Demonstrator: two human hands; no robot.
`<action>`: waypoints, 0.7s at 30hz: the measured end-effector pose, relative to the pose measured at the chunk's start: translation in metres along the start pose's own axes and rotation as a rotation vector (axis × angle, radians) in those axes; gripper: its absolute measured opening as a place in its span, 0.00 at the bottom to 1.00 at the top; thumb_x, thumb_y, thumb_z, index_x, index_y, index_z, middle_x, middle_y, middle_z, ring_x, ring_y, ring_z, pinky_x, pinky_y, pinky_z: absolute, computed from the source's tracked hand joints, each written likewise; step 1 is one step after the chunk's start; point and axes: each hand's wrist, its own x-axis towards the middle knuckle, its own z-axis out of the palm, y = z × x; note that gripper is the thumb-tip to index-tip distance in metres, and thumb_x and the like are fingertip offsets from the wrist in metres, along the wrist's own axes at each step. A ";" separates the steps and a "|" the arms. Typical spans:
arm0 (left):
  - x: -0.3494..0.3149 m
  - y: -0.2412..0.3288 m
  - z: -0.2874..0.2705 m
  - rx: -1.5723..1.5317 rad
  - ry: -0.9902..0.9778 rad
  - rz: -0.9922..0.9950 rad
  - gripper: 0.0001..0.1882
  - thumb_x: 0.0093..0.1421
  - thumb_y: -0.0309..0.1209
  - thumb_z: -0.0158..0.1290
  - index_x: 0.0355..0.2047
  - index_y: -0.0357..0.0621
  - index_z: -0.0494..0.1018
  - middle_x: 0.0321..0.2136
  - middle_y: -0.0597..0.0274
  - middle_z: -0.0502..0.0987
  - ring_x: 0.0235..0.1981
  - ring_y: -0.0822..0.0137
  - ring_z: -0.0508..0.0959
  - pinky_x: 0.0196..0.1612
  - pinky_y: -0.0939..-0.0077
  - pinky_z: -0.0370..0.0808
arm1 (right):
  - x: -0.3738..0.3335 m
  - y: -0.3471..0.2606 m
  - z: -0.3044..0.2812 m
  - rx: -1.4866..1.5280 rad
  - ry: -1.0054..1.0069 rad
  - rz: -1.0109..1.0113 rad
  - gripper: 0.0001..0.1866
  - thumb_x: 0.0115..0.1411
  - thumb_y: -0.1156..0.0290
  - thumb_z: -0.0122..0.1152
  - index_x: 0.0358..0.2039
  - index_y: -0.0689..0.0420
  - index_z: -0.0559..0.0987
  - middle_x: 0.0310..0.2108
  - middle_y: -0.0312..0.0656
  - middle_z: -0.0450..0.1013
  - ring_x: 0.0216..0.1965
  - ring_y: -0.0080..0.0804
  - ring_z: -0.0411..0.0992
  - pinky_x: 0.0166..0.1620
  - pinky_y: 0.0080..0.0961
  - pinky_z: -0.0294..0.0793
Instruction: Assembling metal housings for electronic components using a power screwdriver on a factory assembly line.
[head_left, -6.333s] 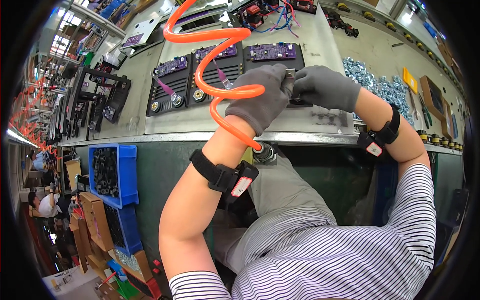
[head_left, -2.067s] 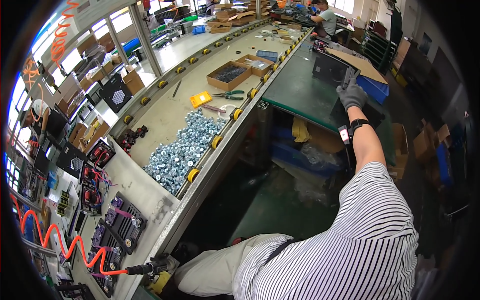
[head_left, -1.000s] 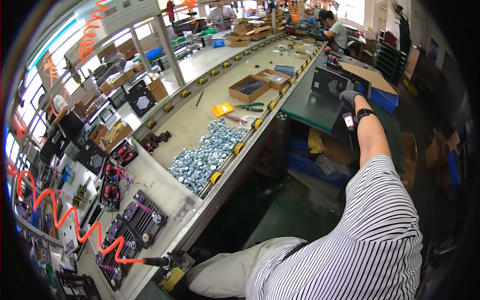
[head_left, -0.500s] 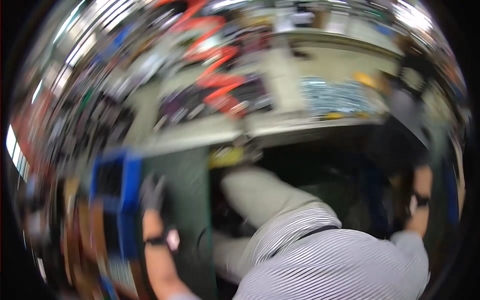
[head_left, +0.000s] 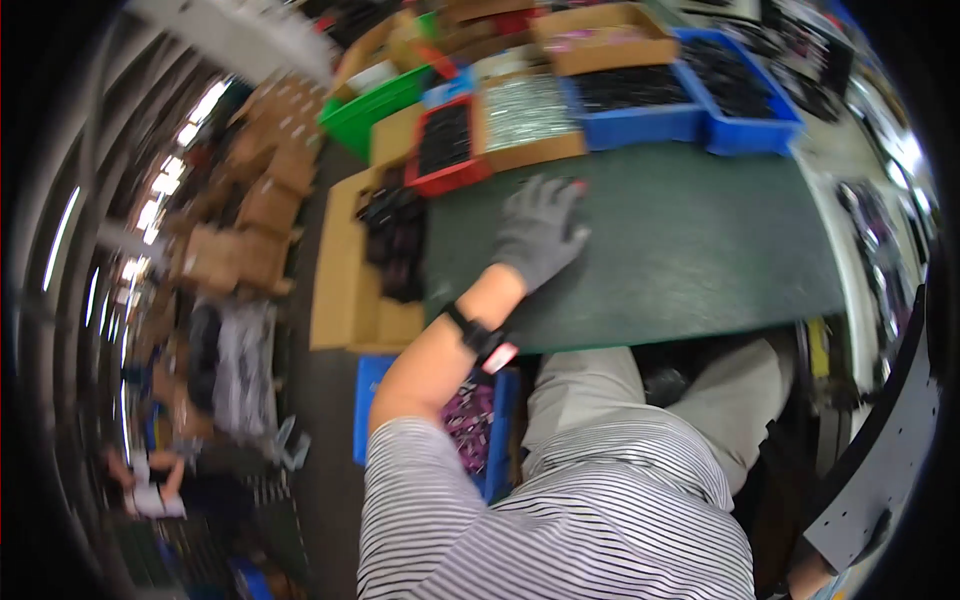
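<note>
two blue bins hold dark parts beyond the left hand, spread open, empty.

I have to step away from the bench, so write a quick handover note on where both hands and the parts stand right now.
Left hand: gloved, spread flat on the green table, holding nothing, fingers toward the red tray of dark parts.
Right hand: mostly out of view at the lower right, by a dark perforated panel; grip cannot be told.
Blue bins and a cardboard box line the table's far edge.
Nothing lies on the table yet.
</note>
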 end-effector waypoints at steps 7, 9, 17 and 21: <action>0.000 -0.030 0.026 0.089 0.089 0.004 0.25 0.53 0.45 0.50 0.50 0.54 0.67 0.47 0.56 0.67 0.53 0.55 0.63 0.48 0.50 0.64 | 0.064 0.003 0.080 0.080 -0.351 -0.002 0.18 0.59 0.63 0.51 0.45 0.60 0.72 0.43 0.39 0.70 0.42 0.30 0.68 0.48 0.26 0.67; 0.017 -0.034 0.030 0.083 -0.057 -0.084 0.23 0.54 0.43 0.49 0.50 0.54 0.67 0.48 0.56 0.67 0.54 0.55 0.63 0.48 0.50 0.64 | 0.081 0.003 0.086 0.087 -0.404 0.004 0.18 0.59 0.63 0.51 0.45 0.61 0.72 0.43 0.40 0.70 0.42 0.30 0.68 0.48 0.27 0.67; -0.009 -0.069 0.011 0.277 -0.325 -0.294 0.20 0.55 0.35 0.47 0.50 0.57 0.68 0.49 0.58 0.67 0.54 0.56 0.61 0.51 0.53 0.60 | 0.112 0.009 0.083 0.148 -0.505 0.046 0.19 0.59 0.62 0.50 0.46 0.62 0.72 0.44 0.41 0.71 0.44 0.31 0.69 0.49 0.27 0.67; -0.013 -0.041 -0.004 0.060 0.044 -0.337 0.26 0.51 0.42 0.51 0.52 0.55 0.65 0.49 0.57 0.66 0.56 0.55 0.56 0.54 0.51 0.54 | 0.119 0.011 0.075 0.203 -0.536 0.072 0.20 0.59 0.62 0.49 0.47 0.62 0.72 0.44 0.42 0.71 0.44 0.31 0.69 0.49 0.28 0.68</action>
